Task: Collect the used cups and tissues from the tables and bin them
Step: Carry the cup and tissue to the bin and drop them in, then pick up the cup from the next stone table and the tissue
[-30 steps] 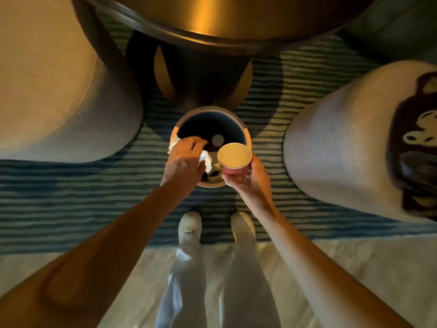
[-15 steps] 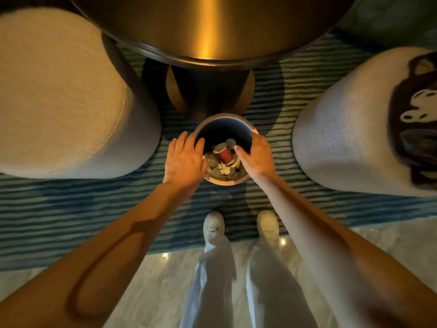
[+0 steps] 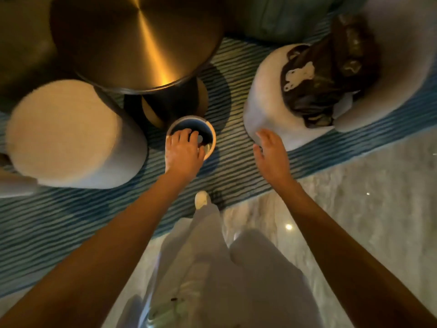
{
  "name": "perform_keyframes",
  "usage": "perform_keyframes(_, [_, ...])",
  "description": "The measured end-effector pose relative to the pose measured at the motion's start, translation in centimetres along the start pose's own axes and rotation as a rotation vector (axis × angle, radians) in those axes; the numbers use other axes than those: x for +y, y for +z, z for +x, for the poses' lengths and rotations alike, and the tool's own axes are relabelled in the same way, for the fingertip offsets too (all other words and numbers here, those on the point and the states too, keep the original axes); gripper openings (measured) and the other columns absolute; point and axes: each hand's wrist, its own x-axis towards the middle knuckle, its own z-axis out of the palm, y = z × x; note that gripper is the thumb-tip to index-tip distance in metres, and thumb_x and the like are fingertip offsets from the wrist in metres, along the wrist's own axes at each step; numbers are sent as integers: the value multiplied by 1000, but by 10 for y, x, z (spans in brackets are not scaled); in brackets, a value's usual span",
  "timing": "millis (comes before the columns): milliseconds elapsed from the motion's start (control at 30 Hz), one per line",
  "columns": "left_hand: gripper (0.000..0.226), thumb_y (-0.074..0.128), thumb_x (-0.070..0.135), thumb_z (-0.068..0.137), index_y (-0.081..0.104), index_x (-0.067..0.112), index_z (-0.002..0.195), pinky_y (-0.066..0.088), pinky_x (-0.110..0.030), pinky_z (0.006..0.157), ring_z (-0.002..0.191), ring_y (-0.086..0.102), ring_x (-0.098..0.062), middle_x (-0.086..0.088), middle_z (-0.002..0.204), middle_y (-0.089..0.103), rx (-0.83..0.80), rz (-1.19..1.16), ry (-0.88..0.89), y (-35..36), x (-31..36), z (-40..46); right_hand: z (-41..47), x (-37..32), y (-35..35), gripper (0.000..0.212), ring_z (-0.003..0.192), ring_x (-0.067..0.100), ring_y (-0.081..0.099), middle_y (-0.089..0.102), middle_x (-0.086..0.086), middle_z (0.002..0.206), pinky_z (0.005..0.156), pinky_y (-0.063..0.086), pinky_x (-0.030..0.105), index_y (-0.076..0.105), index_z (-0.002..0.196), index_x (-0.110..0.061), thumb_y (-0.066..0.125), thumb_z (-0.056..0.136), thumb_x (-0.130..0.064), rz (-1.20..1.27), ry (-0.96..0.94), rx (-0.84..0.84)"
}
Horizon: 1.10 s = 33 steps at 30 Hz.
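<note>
A small round bin stands on the striped rug beside the foot of the table. My left hand hangs over its near side, fingers spread across the opening, and hides most of what lies inside. Nothing shows in that hand. My right hand hovers to the right of the bin, above the rug, flat and empty with fingers apart, close to the front of the armchair. No cup or tissue is visible outside the bin.
A round brass table rises behind the bin. A pale round stool sits left. On the right a light armchair holds a dark patterned cushion. Blue striped rug meets marble floor.
The red cup and the tissue went from my hands into the bin. My right hand has since left the rim and swung right. The view has pulled back and turned.
</note>
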Motion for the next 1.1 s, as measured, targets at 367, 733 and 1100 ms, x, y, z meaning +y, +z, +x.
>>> perform_keyframes(367, [49, 42, 35, 97, 38, 12, 140, 32, -44, 108, 133, 37, -28, -8, 144, 42, -20, 112, 549, 2, 280, -61, -202, 166, -152, 34, 115, 39, 54, 59, 24, 121, 100, 41, 43, 58, 123, 3, 55, 92, -11, -23, 352, 247])
perform_keyframes(733, [48, 43, 36, 97, 45, 10, 137, 39, -43, 101, 125, 45, -28, -9, 137, 49, 182, 113, 1008, -50, 562, -18, -254, 326, -324, 42, 139, 28, 33, 46, 13, 144, 116, 26, 41, 48, 137, -11, 46, 99, -30, -189, 588, 492])
perform_keyframes(1100, [54, 44, 40, 96, 36, 13, 142, 29, -44, 111, 134, 33, -28, -9, 146, 38, 265, 93, 1081, -117, 828, 147, -99, 489, -535, 43, 134, 30, 35, 48, 14, 140, 113, 25, 37, 48, 136, -8, 47, 98, -28, -255, 578, 642])
